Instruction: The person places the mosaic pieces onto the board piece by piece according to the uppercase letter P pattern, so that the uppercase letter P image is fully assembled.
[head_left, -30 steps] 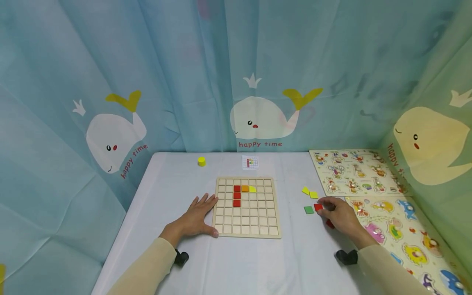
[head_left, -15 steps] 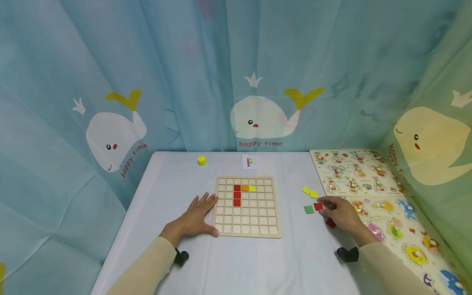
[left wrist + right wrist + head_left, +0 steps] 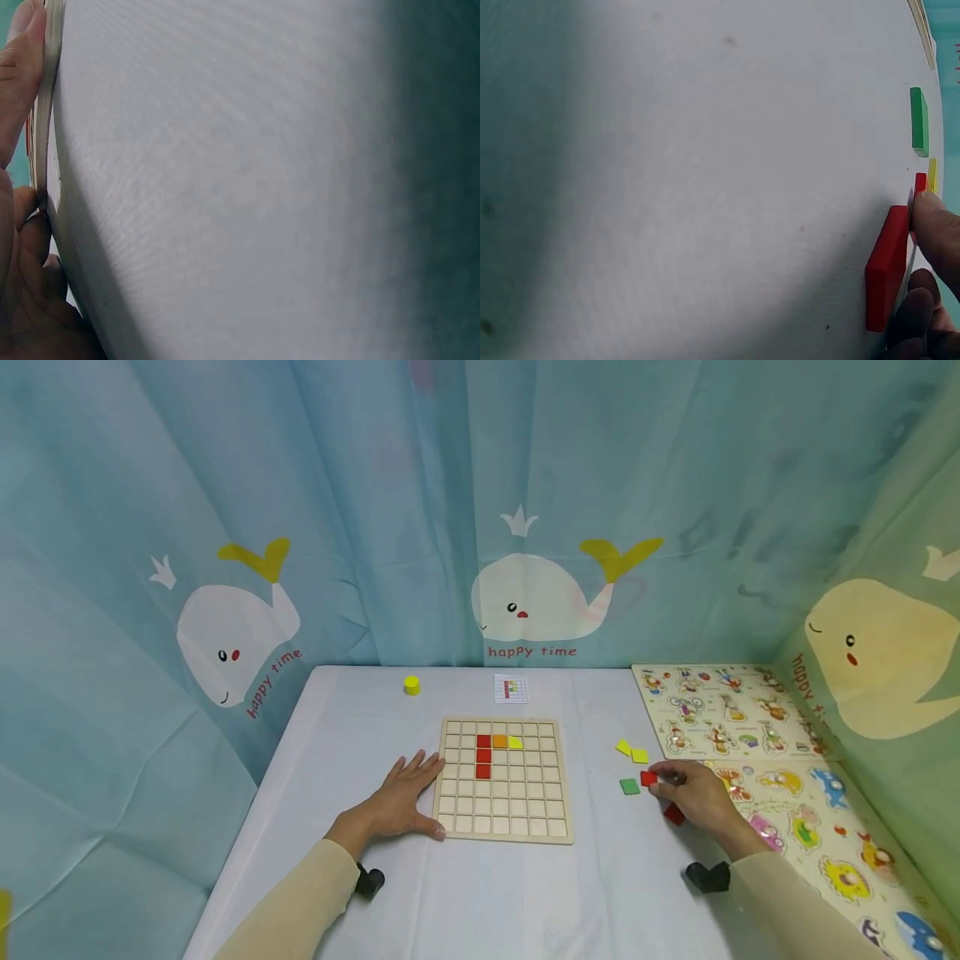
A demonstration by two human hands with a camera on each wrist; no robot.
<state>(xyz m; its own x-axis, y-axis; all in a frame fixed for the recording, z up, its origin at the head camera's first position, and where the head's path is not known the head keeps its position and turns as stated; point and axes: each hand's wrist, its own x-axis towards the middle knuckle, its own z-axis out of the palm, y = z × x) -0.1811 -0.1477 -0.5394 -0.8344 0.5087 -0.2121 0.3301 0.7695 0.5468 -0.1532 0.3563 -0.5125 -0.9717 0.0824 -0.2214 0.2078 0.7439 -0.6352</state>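
My left hand (image 3: 397,797) lies spread at the left edge of a wooden grid board (image 3: 502,839), its fingertips and thumb right against the frame. Red tiles (image 3: 483,756) fill a short column on the board, with an orange tile (image 3: 499,742) and a yellow tile (image 3: 515,742) beside the top one. At the right, my right hand (image 3: 693,793) pinches a red tile (image 3: 648,778) between thumb and index finger, low over the table. A second, darker-looking red tile (image 3: 885,270) lies under this hand. Left of the pinched tile is a green tile (image 3: 629,787).
Two yellow tiles (image 3: 639,756) lie just beyond the green one. Picture puzzle boards (image 3: 750,727) cover the table's right side. At the back edge are a small printed grid card (image 3: 512,689) and a yellow cylinder (image 3: 412,686). Curtains (image 3: 420,527) hang close behind.
The head view has shifted slightly. My right thumb has moved a little, showing more of the darker red tile. My left hand stays still against the board.
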